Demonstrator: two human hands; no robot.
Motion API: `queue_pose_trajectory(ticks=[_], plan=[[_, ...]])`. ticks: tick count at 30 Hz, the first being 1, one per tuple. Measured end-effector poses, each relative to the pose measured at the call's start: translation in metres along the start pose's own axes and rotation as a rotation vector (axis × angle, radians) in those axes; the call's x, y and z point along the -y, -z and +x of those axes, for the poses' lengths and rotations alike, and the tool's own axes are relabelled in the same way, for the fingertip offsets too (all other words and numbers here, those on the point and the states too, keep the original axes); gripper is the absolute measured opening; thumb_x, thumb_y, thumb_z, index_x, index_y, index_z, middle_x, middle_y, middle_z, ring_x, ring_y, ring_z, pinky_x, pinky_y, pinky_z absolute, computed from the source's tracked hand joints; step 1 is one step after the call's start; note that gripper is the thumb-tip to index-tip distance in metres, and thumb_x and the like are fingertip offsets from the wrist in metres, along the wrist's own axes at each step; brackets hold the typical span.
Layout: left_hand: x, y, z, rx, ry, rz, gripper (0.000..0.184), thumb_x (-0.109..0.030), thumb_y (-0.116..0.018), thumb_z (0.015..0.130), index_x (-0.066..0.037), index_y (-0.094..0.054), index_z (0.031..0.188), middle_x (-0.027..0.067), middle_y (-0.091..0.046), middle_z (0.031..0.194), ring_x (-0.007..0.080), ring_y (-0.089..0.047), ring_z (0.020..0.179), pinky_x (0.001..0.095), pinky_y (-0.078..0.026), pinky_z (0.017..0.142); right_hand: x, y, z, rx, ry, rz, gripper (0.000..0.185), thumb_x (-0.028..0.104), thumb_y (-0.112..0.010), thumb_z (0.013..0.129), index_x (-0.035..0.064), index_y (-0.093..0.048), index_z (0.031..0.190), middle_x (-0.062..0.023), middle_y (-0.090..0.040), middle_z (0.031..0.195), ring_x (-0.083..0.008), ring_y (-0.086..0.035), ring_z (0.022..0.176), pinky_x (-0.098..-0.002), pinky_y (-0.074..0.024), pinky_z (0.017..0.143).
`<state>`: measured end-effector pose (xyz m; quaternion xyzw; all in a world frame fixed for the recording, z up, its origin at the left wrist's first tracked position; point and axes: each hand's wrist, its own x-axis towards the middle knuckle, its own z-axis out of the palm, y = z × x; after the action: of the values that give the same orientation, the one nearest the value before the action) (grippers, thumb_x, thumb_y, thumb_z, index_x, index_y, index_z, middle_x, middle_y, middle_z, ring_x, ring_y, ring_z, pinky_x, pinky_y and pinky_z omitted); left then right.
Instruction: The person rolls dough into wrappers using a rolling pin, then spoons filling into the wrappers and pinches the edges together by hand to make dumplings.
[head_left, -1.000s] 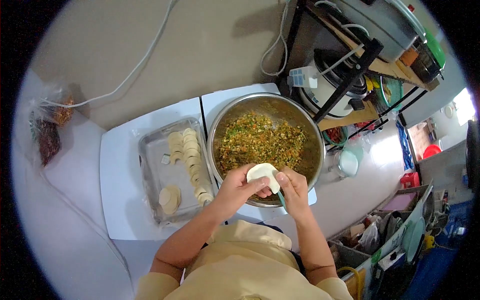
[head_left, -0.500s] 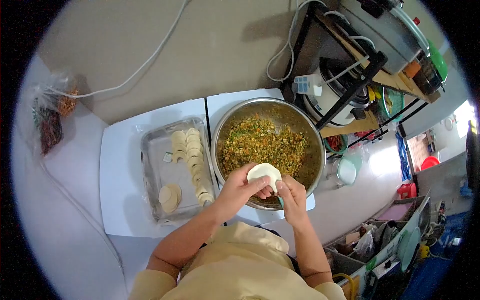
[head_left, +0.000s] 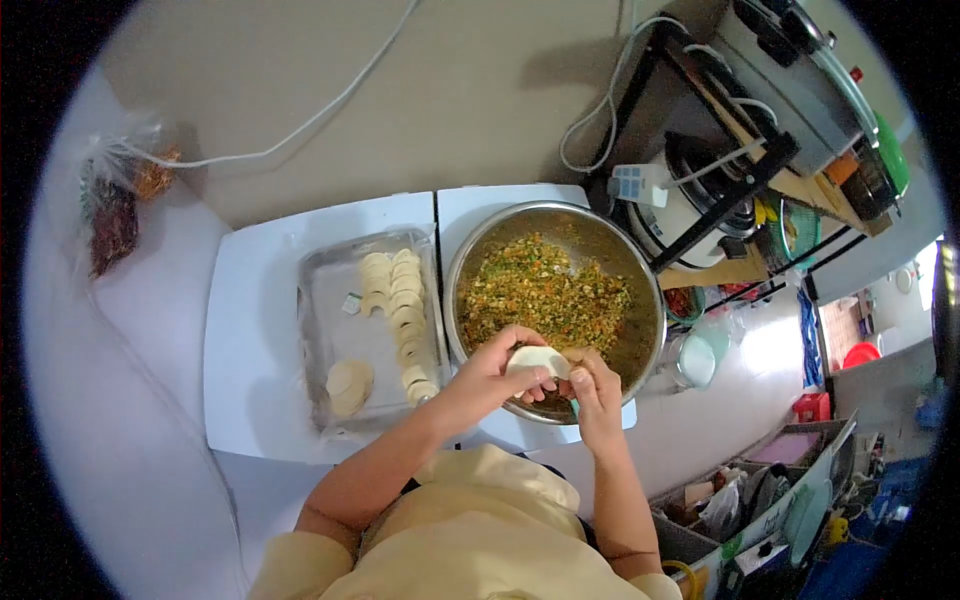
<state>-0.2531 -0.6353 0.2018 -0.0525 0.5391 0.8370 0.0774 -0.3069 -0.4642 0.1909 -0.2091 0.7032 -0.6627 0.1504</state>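
A white round dumpling wrapper (head_left: 538,362) is held over the near rim of a big metal bowl (head_left: 655,350). My left hand (head_left: 497,370) is closed around it, thumb across its near side. With thumb and fingers, my right hand (head_left: 592,385) pinches the wrapper's right edge. A bit of something teal (head_left: 575,407) shows under my right hand; most of it is hidden. Chopped filling (head_left: 540,295) in orange, green and yellow lies in the bowl. To the left, a plastic-lined metal tray (head_left: 330,290) holds rows of folded dumplings (head_left: 407,300) and a small stack of flat wrappers (head_left: 349,387).
A small pale packet (head_left: 352,303) lies in the tray. Right of the bowl stands a black-framed shelf (head_left: 720,205) with a rice cooker (head_left: 675,215) and a white power strip (head_left: 640,185). A white cable (head_left: 330,110) hangs along the wall.
The wrapper now looks folded over and narrower, where before its round face showed. My fingers have closed in around it. The whole view has shifted slightly, moving the scene rightward.
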Motion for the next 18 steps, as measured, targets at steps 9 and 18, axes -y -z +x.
queue_pose_trajectory(ticks=[9, 18], plan=[[0.022, 0.009, -0.014, -0.207, -0.144, 0.81, 0.043, 0.002, -0.054, 0.079, -0.004, -0.046, 0.12, 0.0162, -0.061, 0.104, 0.0257, -0.062, 0.088, 0.035, -0.048, 0.076, 0.004, -0.045, 0.008, 0.041, 0.318, -0.655, 0.02, 0.005, -0.055, 0.086, 0.0012, -0.062, 0.105, -0.0145, -0.064, 0.08, -0.0274, -0.061, 0.068, -0.0343, -0.0478, 0.061], [0.047, 0.054, -0.016, -0.58, -0.153, 0.009, 0.041, 0.013, -0.039, 0.08, -0.003, -0.048, 0.116, 0.0145, -0.06, 0.105, 0.0201, -0.062, 0.089, 0.0308, -0.05, 0.079, -0.008, -0.085, 0.001, 0.148, 0.497, -1.134, 0.049, 0.009, -0.061, 0.078, 0.0029, -0.051, 0.126, -0.0071, -0.052, 0.058, -0.0218, -0.051, 0.049, -0.0357, -0.0434, 0.051]])
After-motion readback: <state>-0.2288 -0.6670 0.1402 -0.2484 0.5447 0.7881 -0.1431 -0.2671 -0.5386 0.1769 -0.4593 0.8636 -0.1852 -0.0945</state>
